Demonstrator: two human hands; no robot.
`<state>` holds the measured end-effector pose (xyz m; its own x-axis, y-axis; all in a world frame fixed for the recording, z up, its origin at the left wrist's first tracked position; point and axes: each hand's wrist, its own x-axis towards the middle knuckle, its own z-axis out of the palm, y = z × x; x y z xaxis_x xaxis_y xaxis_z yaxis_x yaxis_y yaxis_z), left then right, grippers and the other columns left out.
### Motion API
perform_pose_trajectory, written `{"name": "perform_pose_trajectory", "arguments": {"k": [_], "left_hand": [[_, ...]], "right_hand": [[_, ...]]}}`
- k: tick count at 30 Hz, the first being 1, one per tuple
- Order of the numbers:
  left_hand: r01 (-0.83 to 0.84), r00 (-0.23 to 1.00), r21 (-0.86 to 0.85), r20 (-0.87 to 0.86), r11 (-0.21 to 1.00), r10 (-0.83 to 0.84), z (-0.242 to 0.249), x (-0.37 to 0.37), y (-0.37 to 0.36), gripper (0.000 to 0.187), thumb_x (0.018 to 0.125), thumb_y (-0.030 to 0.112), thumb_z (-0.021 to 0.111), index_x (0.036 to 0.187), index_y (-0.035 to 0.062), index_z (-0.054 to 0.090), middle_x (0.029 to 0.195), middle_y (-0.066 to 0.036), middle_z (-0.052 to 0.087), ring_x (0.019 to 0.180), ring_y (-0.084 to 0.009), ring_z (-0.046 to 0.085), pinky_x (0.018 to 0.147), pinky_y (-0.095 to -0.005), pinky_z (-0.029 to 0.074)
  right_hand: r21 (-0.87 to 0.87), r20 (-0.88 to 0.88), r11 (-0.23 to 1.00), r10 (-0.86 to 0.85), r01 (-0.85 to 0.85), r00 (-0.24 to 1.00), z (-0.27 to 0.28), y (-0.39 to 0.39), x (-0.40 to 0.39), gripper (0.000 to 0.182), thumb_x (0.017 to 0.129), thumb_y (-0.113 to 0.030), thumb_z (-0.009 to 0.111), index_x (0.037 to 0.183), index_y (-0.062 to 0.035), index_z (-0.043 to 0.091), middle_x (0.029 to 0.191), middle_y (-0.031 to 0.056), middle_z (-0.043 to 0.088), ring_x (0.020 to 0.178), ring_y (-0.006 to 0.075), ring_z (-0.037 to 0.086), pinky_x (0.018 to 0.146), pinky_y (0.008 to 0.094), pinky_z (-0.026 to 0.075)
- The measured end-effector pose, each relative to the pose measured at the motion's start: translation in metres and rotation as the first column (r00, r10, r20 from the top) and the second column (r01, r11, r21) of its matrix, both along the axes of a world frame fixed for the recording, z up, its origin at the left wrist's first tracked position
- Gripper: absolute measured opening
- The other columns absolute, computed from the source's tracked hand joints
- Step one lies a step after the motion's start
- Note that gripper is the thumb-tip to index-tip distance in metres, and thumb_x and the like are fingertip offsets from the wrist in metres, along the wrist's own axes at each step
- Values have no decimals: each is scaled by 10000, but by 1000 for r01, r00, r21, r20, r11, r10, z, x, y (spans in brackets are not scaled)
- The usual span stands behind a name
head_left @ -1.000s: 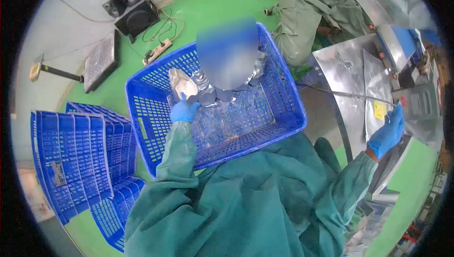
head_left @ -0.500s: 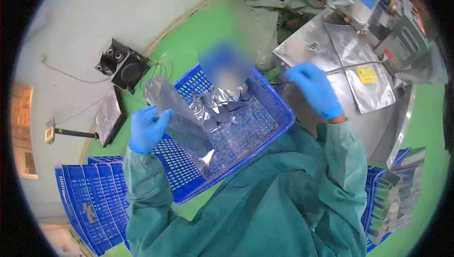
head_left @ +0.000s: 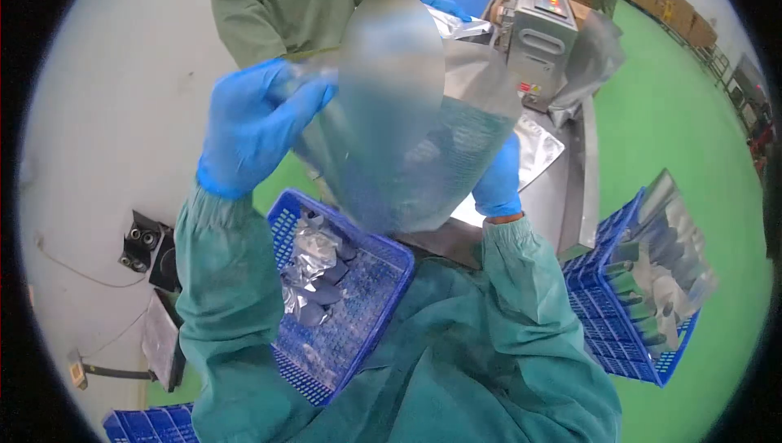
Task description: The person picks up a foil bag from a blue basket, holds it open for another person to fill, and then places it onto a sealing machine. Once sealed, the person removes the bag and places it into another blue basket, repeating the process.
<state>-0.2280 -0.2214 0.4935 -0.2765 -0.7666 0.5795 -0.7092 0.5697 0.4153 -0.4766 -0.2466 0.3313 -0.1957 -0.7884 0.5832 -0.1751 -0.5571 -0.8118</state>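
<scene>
We hold one translucent bag [head_left: 397, 202] in the air, between our two hands and in front of our body. Our left hand [head_left: 257, 129], in a blue glove, pinches the upper corner of this bag with the thumb and the fingers. Our right hand [head_left: 498, 180], also in a blue glove, is at the other side of the bag and lower than the left one; its fingers are hidden behind the film, so we cannot tell if they are closed on it. The middle of the bag is blurred for us, and we cannot say what is inside. Below the left hand there is a blue basket [head_left: 397, 257], and in it some crumpled silver packets [head_left: 316, 249] lie together. Just beyond the right hand, a flat silver bag [head_left: 541, 148] lies on the metal desk [head_left: 580, 190]. Farther beyond this hand stands a grey machine [head_left: 542, 39] with a handle, and near it we see the blue glove [head_left: 445, 8] of another person. To the right of our right hand, below the desk edge, a second blue basket [head_left: 588, 303] carries many silver pouches [head_left: 661, 280]. Well to the left and below our left hand, a black speaker [head_left: 142, 239] is near the wall.
</scene>
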Motion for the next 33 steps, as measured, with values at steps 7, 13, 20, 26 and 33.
{"name": "perform_pose_trajectory", "arguments": {"k": [7,13,20,26,33], "left_hand": [[164,976,-8,-143,986,-164,-55,-38,-102,179,847,194,618,838,15,627,700,13,524,605,-65,457,537,-225,393],[210,882,68,-444,975,-159,-89,-35,-136,186,846,208,603,898,35,559,830,-23,574,768,-102,523,742,-255,455],[412,406,4,-896,911,-179,-235,-21,-173,459,962,267,378,1334,-2,349,1308,-112,436,1173,-210,433,994,-318,351],[671,116,-14,-986,741,-123,-245,-23,-162,459,976,297,363,1347,26,346,1317,-91,427,1171,-213,433,1004,-332,355],[-50,843,27,-535,998,57,-275,-19,-209,228,911,195,419,888,55,597,807,-88,595,738,-231,569,651,-357,455]], "right_hand": [[60,266,996,55,-73,962,-34,-20,-28,185,886,-133,544,942,16,638,804,20,615,744,89,544,664,225,434],[-18,-115,1000,9,-11,993,-26,-20,-1,234,741,-88,679,962,-21,646,894,72,646,817,143,597,736,280,468],[26,-83,995,-89,92,993,-33,-26,16,147,731,-136,682,855,-59,666,842,107,636,815,257,599,740,337,463],[43,61,994,-100,98,993,-45,-33,25,92,765,-74,662,846,-35,644,763,48,623,740,135,577,694,271,457],[161,469,987,-57,-22,881,-42,-32,11,65,853,-40,544,818,-13,591,792,19,574,727,118,537,684,247,447]]}}
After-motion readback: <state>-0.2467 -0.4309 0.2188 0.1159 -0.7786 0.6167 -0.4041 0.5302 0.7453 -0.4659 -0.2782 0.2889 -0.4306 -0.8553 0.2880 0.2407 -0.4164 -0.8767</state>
